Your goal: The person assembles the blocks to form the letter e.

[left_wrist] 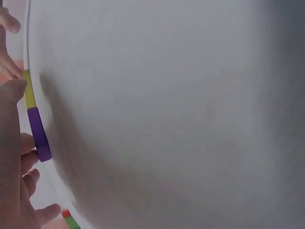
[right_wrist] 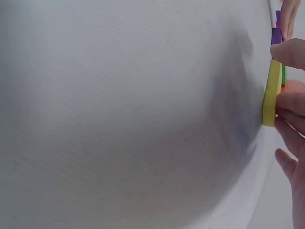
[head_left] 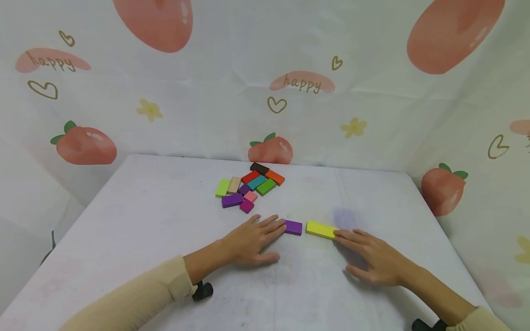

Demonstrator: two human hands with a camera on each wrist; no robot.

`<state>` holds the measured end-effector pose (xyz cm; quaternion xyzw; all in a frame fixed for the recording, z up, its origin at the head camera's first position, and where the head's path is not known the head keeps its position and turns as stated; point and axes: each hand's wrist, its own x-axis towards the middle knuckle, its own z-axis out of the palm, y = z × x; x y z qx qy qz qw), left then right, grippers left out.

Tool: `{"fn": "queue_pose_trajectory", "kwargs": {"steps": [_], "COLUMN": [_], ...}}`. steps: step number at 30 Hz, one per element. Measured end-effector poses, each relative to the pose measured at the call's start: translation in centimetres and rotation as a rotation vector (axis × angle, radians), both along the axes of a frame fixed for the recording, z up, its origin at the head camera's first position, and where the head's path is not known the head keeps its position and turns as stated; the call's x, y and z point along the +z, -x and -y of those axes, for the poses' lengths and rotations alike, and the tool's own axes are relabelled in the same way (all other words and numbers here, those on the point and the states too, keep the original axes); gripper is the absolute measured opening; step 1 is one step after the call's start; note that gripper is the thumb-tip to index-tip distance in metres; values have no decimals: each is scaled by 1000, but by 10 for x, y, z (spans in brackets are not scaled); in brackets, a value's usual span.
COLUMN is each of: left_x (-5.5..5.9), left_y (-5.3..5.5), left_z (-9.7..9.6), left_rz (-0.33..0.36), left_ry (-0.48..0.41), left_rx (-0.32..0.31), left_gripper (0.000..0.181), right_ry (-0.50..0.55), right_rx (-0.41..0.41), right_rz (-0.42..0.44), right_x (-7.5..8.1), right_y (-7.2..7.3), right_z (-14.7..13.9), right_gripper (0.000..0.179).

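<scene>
My left hand (head_left: 257, 240) lies over the table with its fingers extended, and the fingertips touch the left end of a purple block (head_left: 293, 227). Across from it, my right hand (head_left: 370, 257) reaches in from the right, fingers fairly straight, touching the right end of a yellow block (head_left: 320, 230). A narrow gap separates the two blocks, which lie flat and nearly in line. The left wrist view shows the purple block (left_wrist: 39, 134) by the left fingers. In the right wrist view the yellow block (right_wrist: 271, 93) sits beside the right fingers.
Beyond the left hand, several coloured blocks lie grouped on the white table (head_left: 174, 202), among them a dark brown block (head_left: 259, 168), an orange block (head_left: 275, 177), a green block (head_left: 266, 187) and another purple block (head_left: 232, 201). A printed curtain (head_left: 215, 92) hangs behind the table.
</scene>
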<state>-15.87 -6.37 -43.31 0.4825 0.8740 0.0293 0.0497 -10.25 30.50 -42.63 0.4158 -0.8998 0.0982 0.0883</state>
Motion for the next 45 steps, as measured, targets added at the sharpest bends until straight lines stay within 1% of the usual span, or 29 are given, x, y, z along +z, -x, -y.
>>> {"fn": "queue_pose_trajectory", "kwargs": {"steps": [4, 8, 17, 25, 29, 35, 41, 45], "left_x": [0, 0, 2, 0, -1, 2, 3, 4], "left_y": [-7, -11, -20, -30, -36, -45, -46, -46], "left_z": [-1, -5, -9, -13, -16, -19, -19, -18], "left_rz": [-1, -1, -21, -34, -50, -81, -87, -87], "left_ry": [8, 10, 21, 20, 22, 56, 68, 74], "left_rx": [-11, -22, -16, 21, 27, 38, 33, 26], "left_gripper": [78, 79, 78, 77, 76, 75, 74, 73], "right_ry": [10, 22, 38, 57, 65, 70, 83, 68], "right_rx": [6, 13, 28, 63, 81, 100, 109, 96], "right_rz": [-1, -10, -20, -35, -40, -50, -49, -27], "right_x": [-2, -2, -2, -1, -1, -1, -1, -2], "right_y": [-1, -2, -6, -9, -9, -8, -7, -8], "right_z": [-1, -2, -2, -3, -4, -5, -5, -5], "right_gripper": [69, 69, 69, 69, 68, 67, 66, 64]}}
